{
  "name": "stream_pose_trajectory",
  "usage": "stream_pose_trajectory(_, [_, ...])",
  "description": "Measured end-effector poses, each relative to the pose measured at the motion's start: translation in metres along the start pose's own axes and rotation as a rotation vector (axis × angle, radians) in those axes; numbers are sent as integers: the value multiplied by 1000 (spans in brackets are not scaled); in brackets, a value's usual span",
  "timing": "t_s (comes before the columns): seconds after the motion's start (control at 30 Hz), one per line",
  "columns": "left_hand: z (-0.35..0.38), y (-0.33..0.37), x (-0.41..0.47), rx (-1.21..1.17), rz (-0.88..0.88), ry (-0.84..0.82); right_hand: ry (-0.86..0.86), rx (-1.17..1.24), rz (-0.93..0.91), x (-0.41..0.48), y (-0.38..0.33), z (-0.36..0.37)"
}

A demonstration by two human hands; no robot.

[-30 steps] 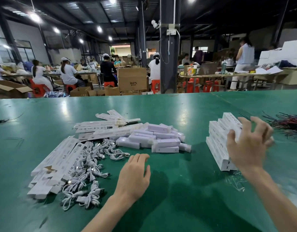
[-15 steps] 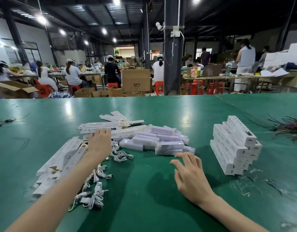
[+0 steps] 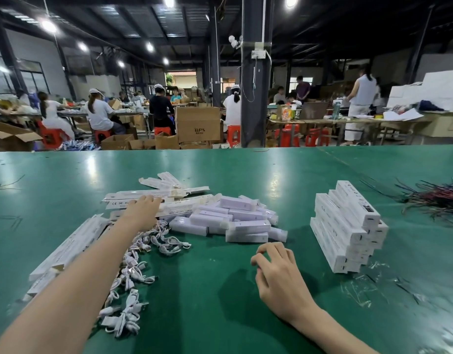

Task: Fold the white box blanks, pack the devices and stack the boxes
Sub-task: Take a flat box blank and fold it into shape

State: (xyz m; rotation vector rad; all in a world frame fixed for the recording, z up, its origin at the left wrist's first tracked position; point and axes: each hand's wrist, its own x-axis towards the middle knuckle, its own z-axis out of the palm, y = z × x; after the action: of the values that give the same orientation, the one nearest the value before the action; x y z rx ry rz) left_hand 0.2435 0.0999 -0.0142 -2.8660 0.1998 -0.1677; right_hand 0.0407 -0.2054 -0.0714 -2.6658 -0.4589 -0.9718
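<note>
Left hand (image 3: 142,213) was out over the flat box blanks (image 3: 123,196), which lay just left of the device heap (image 3: 235,221) and a bit behind it. Fingers lay extended on the top blank, palm down. No wrap or pinch that I could see. That blank was print side up, CE/FC marks readable.

Second batch of blanks (image 3: 67,249) lay fanned well left of the heap and nearer the person, partly under the left forearm.

The heap itself was lavender-wrapped devices piled loosely at mid-table, pointing every which way.

Right hand (image 3: 279,274) was just in front of the heap, close to its nearest device but clear of it. Fingers were loosely bent with nothing in them. Couldn't tell whether the tips touched the table.

Short white cables (image 3: 133,267) ran from the heap's left front corner towards the person.

Packed white boxes (image 3: 348,226) sat stacked to the right of the heap, the stack leaning and its rows stepped.

Clear wrap scraps (image 3: 360,287) lay right of the heap on the near side of that stack, on the green table (image 3: 220,315). Coloured wire ties (image 3: 434,198) lay far right of the heap.

Behind the heap, past the table edge, stood a brown BPS carton (image 3: 198,126), a dark pillar (image 3: 254,98) and seated workers on red stools.
</note>
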Motion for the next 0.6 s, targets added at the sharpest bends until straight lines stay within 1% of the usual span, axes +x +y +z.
stream_pose_trajectory(0.13, [3,0,2,-38,-21,-110,-16,4,4,1,-1,-2])
stream_pose_trajectory(0.27, [3,-1,5,-37,-28,-112,-24,11,-9,1,-1,-2])
stream_pose_trajectory(0.4, [-1,-2,7,-104,-44,-130,-28,14,-9,0,-1,-1])
stream_pose_trajectory(0.47, [-4,-3,7,-125,-21,-106,-29,12,-8,0,-1,-1])
stream_pose_trajectory(0.53, [-11,-3,4,-134,9,-36,-31,12,-5,0,-1,-1])
stream_pose_trajectory(0.6, [-19,-5,-3,-84,18,42,-36,11,-8,0,-1,-1])
